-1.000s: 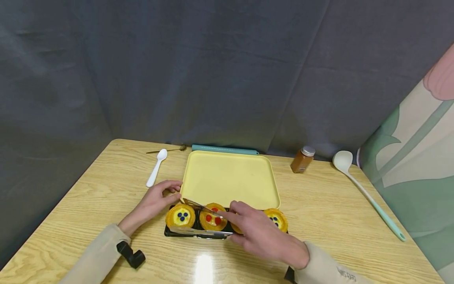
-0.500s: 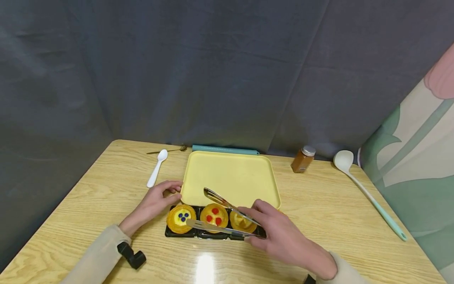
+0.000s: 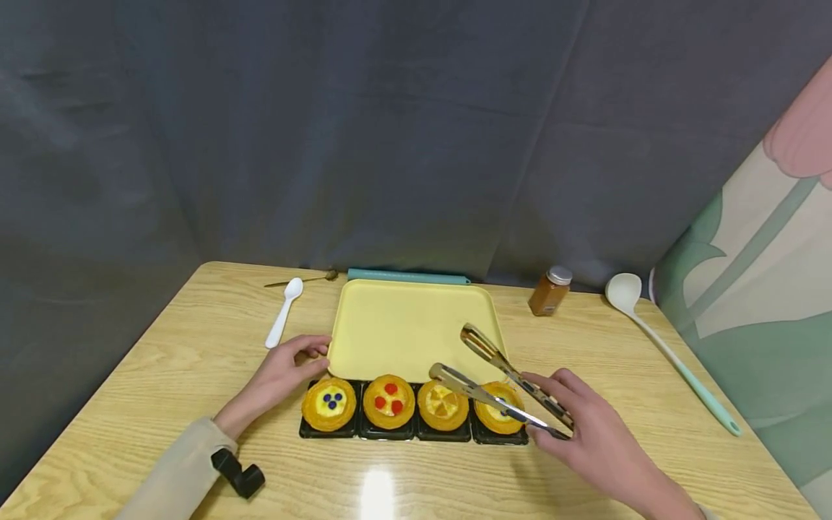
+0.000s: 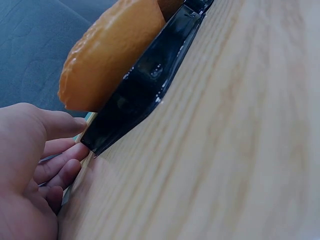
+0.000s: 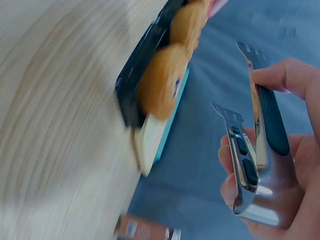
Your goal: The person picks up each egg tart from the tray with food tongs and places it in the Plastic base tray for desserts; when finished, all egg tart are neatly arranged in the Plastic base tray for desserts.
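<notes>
Right hand: I see my right hand point(image 3: 588, 426) at the near right of the table, its fingers curled around the hinge end of the metal tongs point(image 3: 503, 379).
Tongs: the two arms are spread apart and hold nothing; the tips point to the far left, one above the yellow tray point(image 3: 403, 325), the other above the row of tarts. In the right wrist view the tongs point(image 5: 255, 145) are in my palm, thumb on one arm, the other fingers behind.
Left hand: my left hand point(image 3: 279, 375) rests on the table at the near left corner of the yellow tray. The fingers are loosely bent and clamp nothing; the fingertips point(image 4: 75, 150) are just beside the corner of the black tart tray point(image 4: 145, 85), and I cannot tell if they touch it.
Tarts: four tarts sit in a row in the black tart tray point(image 3: 305, 432), near edge of the yellow tray. From left: blueberry tart point(image 3: 329, 401), red berry tart point(image 3: 388, 399), orange tart point(image 3: 442, 404), and a fourth tart point(image 3: 495, 415) partly behind the tongs.
Far side: a white spoon point(image 3: 284, 312) lies left of the yellow tray, a spice jar point(image 3: 549, 290) stands to its right, and a long ladle point(image 3: 663, 350) lies further right.
</notes>
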The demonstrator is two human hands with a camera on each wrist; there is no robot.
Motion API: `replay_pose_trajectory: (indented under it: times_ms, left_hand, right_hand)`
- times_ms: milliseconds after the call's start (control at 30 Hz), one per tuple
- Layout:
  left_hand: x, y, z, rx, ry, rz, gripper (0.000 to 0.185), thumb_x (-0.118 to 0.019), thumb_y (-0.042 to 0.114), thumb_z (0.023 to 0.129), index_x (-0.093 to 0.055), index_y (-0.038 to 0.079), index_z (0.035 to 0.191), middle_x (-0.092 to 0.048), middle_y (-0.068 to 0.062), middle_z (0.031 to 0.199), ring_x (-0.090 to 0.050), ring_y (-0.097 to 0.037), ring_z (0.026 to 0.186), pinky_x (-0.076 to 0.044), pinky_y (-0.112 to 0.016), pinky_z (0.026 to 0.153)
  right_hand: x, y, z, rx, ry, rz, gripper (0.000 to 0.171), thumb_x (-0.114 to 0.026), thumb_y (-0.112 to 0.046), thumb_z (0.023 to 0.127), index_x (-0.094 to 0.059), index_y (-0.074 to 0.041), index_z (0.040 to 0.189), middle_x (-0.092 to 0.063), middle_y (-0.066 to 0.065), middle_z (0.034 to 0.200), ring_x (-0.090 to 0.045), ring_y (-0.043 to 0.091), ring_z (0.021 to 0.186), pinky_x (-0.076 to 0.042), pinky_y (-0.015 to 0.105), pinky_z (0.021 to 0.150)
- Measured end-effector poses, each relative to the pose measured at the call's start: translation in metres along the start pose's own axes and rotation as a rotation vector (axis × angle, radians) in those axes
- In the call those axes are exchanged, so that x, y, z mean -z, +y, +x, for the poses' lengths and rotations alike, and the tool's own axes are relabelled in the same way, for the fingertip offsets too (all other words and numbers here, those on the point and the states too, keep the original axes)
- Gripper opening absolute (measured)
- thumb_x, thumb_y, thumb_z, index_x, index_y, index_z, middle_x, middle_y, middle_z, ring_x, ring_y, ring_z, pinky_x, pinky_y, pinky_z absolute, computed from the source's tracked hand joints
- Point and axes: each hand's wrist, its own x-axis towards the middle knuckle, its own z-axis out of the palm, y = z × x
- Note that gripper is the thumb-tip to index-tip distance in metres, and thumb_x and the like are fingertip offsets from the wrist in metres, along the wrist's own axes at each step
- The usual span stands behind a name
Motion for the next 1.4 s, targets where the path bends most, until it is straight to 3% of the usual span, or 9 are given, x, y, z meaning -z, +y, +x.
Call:
replay_pose_trajectory:
  times_ms: [233, 567, 767, 1400]
  left_hand:
    - [-0.001, -0.002, 0.001, 0.008, -0.008, 0.011, 0.039, -0.074, 0.01, 0.093, -0.065, -0.002, 0.129, -0.069, -0.004, 0.106, -0.061, -0.023, 0.1, -0.049, -0.039, 0.093]
    - [0.001, -0.001, 0.002, 0.002, -0.015, -0.002, 0.039, -0.073, 0.011, 0.094, -0.064, -0.004, 0.129, -0.068, -0.005, 0.107, -0.061, -0.024, 0.1, -0.049, -0.042, 0.093]
    - [0.001, -0.001, 0.001, 0.012, -0.019, 0.001, 0.039, -0.073, 0.011, 0.094, -0.065, -0.003, 0.129, -0.068, -0.004, 0.106, -0.06, -0.023, 0.1, -0.049, -0.042, 0.093]
    - [-0.001, -0.003, 0.001, 0.012, -0.009, 0.014, 0.038, -0.074, 0.01, 0.093, -0.066, -0.001, 0.128, -0.068, -0.002, 0.106, -0.061, -0.022, 0.1, -0.049, -0.039, 0.091]
  right_hand:
    - [0.016, 0.046, -0.003, -0.028, 0.054, -0.081, 0.054, -0.084, -0.013, 0.081, -0.064, -0.01, 0.131, -0.049, -0.007, 0.093, -0.038, 0.006, 0.067, -0.032, 0.023, 0.053]
    - [0.017, 0.099, 0.0, -0.034, 0.002, -0.148, 0.051, -0.077, -0.016, 0.088, -0.06, -0.003, 0.134, -0.056, 0.001, 0.098, -0.04, 0.007, 0.069, -0.032, 0.026, 0.057]
    - [0.013, 0.113, 0.004, -0.051, -0.055, -0.17, 0.05, -0.074, -0.022, 0.093, -0.058, -0.001, 0.136, -0.056, 0.003, 0.102, -0.04, 0.007, 0.069, -0.033, 0.027, 0.056]
    - [0.006, 0.143, 0.009, 0.045, -0.05, -0.319, 0.054, -0.074, -0.02, 0.09, -0.057, 0.003, 0.135, -0.057, 0.007, 0.106, -0.051, 0.02, 0.086, -0.044, 0.035, 0.061]
